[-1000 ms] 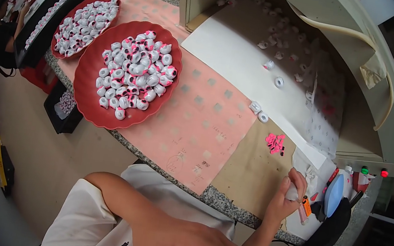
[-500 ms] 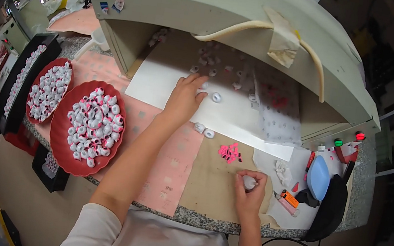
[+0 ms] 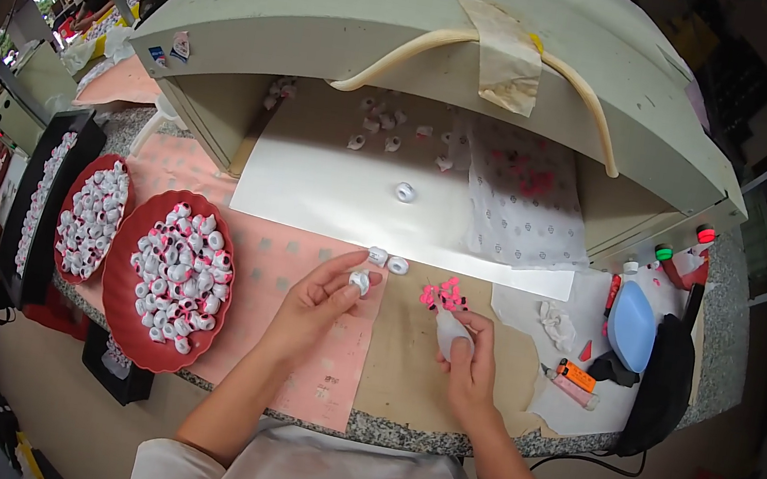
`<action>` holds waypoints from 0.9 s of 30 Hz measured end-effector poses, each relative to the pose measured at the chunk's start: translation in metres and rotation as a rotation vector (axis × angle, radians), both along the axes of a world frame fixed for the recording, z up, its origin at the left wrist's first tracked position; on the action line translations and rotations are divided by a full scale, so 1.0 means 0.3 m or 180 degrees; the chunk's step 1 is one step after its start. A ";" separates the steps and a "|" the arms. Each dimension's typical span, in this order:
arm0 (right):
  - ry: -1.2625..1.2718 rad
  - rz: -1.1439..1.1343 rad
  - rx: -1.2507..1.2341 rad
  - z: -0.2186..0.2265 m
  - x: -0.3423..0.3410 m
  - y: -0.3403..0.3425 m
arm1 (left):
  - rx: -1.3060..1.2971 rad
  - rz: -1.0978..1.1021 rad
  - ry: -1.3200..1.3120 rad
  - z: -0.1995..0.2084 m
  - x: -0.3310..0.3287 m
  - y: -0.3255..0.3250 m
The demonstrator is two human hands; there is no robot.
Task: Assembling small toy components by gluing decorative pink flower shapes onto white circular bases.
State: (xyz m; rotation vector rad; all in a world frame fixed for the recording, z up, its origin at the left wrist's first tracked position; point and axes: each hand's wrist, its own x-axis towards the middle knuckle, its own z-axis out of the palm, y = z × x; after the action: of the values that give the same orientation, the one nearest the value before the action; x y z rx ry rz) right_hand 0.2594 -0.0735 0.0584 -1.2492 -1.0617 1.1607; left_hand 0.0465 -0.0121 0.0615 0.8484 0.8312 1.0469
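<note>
My left hand (image 3: 322,292), over the pink paper (image 3: 269,253), pinches a small white moulded piece (image 3: 359,281) between thumb and fingers. My right hand (image 3: 472,362) is closed around a small white squeeze bottle (image 3: 452,331), its nozzle tilted up and away from me. Just beyond the nozzle, small pink bits (image 3: 443,292) with dark ends lie in a heap on the brown paper (image 3: 404,370). Two white ring-like pieces (image 3: 397,265) sit just beyond my left fingertips. Another white piece (image 3: 405,192) lies farther off on the white sheet (image 3: 311,200).
A grey metal hood (image 3: 314,34) arches over the white sheet, with several small pieces beneath. Red scalloped bowls (image 3: 115,300) of white-and-pink pieces stand left, beside a black tray (image 3: 74,137). At right are a blue dish (image 3: 631,323), an orange lighter (image 3: 576,373) and a black pouch (image 3: 652,405).
My left hand has drawn back from the white sheet toward me with a white piece in it. My right hand has moved slightly left, and the bottle's nozzle now shows beside the pink bits.
</note>
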 end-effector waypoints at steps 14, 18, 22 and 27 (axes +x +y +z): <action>-0.0401 -0.0382 0.0945 -0.166 -0.044 0.049 | 0.0064 -0.0080 0.0260 -0.139 0.009 -0.020; -0.0723 -0.0385 0.1224 -0.166 -0.043 0.053 | 0.0168 -0.0033 0.0485 -0.155 0.025 -0.025; -0.0862 -0.0370 0.1256 -0.174 -0.034 0.043 | 0.0254 0.0150 0.0537 -0.154 0.049 -0.040; -0.1150 -0.0249 0.1442 -0.174 -0.032 0.038 | 0.0248 0.0106 0.0585 -0.157 0.057 -0.049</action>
State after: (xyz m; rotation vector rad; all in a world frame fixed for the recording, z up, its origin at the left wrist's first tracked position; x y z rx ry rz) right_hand 0.2498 -0.0621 0.0063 -1.1422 -1.4345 0.5944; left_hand 0.0636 -0.0268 0.0144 1.0108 0.9664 1.0467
